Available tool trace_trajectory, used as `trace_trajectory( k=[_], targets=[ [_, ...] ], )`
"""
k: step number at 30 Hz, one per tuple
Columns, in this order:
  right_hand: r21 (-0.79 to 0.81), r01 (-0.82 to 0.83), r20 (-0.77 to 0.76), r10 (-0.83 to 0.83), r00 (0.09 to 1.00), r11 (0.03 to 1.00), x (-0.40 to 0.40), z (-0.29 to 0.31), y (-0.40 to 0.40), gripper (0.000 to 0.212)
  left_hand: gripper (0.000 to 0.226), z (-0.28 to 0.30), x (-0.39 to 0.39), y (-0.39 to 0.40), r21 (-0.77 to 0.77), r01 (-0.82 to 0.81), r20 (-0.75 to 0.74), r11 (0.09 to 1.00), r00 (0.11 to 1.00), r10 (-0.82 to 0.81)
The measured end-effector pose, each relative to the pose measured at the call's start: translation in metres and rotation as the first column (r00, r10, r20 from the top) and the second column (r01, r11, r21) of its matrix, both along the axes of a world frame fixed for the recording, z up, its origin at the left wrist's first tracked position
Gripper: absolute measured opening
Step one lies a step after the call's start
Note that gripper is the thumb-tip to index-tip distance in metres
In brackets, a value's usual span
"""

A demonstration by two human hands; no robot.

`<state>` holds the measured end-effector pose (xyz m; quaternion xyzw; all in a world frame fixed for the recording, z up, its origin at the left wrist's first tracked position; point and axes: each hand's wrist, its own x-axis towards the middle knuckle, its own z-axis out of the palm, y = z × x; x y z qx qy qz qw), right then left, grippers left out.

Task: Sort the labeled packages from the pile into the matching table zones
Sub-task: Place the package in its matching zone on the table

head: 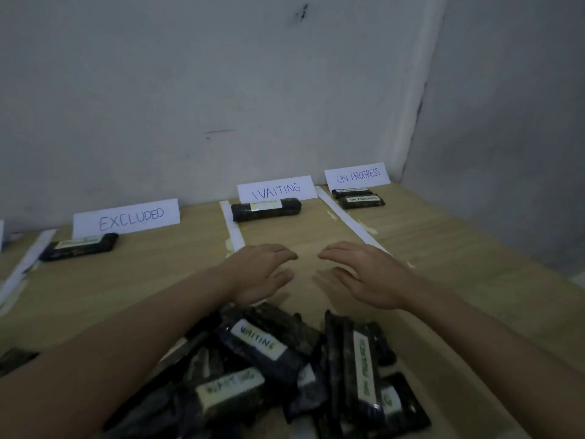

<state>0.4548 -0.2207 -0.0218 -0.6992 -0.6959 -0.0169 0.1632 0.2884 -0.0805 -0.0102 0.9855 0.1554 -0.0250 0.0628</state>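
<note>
- Both hands are held palm-down above the wooden table (pixel 443 248), just beyond the pile of dark packages (pixel 285 369); the left hand (pixel 262 274) and right hand (pixel 367 274) are seen with fingers relaxed and spread, nothing gripped.
- Labels reading WAITING and ON PROGRESS are visible on packages in the pile at the near edge.
- One package (pixel 266 209) is laid below the WAITING sign (pixel 277 189), one (pixel 80 247) below the EXCLUDED sign (pixel 126 217), and two (pixel 359 198) below the ON PROGRESS sign (pixel 357 175).
- The zones are divided by white strips (pixel 345 220).
</note>
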Motion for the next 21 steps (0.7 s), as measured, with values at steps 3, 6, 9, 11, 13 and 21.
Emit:
trace_trajectory(
  k=[3, 6, 9, 11, 13, 21],
  targets=[
    [-0.073, -0.003, 0.073, 0.008, 0.997, 0.997, -0.023, 0.003, -0.029, 0.04, 0.046, 0.006, -0.02, -0.019, 0.032, 0.03, -0.004, 0.999, 1.0, -0.03],
    [-0.132, -0.02, 0.177, 0.043, 0.983, 0.991, -0.039, 0.004, -0.05, 0.043, 0.046, 0.006, -0.034, -0.036, 0.053, 0.057, -0.02, 0.997, 0.998, -0.056],
    [-0.185, -0.012, 0.207, 0.051, 0.977, 0.983, -0.049, 0.004, -0.068, 0.051, 0.046, 0.005, -0.044, -0.052, 0.072, 0.094, -0.032, 0.993, 0.995, -0.092],
    [-0.221, -0.019, 0.238, 0.073, 0.968, 0.975, -0.052, 0.003, -0.078, 0.064, 0.046, 0.005, -0.049, -0.062, 0.072, 0.112, -0.039, 0.991, 0.993, -0.11],
    [-0.255, -0.025, 0.267, 0.096, 0.959, 0.967, -0.053, 0.0, -0.086, 0.068, 0.046, 0.005, -0.052, -0.071, 0.068, 0.124, -0.042, 0.99, 0.992, -0.122],
    [0.016, -0.092, 0.157, 0.088, 0.984, 0.996, -0.044, -0.005, -0.094, 0.03, 0.04, 0.005, -0.057, -0.093, -0.177, 0.072, 0.103, 0.982, 0.993, -0.054]
  ],
)
